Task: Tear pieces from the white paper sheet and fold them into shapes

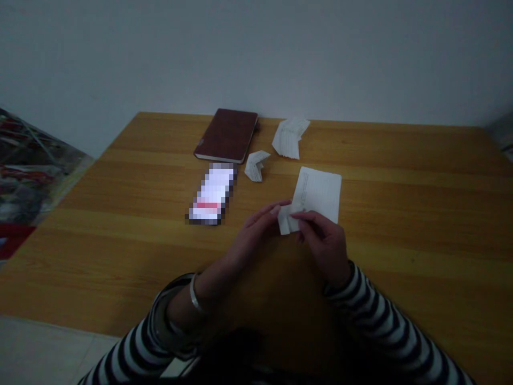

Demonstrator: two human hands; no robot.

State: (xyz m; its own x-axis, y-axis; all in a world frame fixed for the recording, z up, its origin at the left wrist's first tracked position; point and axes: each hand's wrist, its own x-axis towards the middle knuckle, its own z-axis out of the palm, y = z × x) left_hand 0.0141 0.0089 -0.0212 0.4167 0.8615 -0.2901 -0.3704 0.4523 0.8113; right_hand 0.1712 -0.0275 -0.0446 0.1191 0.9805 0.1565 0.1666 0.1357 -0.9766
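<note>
A white lined paper sheet (318, 193) lies on the wooden table (401, 214), its near corner lifted and folded. My left hand (252, 235) pinches that folded corner from the left, fingers closed on it. My right hand (323, 243) grips the same fold from the right, thumb pressed on top. Both wrists wear striped sleeves, and a silver bangle (195, 297) sits on the left wrist.
A dark red notebook (227, 135) lies at the far edge. A phone with a lit screen (211, 201) lies left of my hands. Two folded paper pieces sit beyond, one small (256, 165) and one larger (290, 138). A grey wall stands behind the table.
</note>
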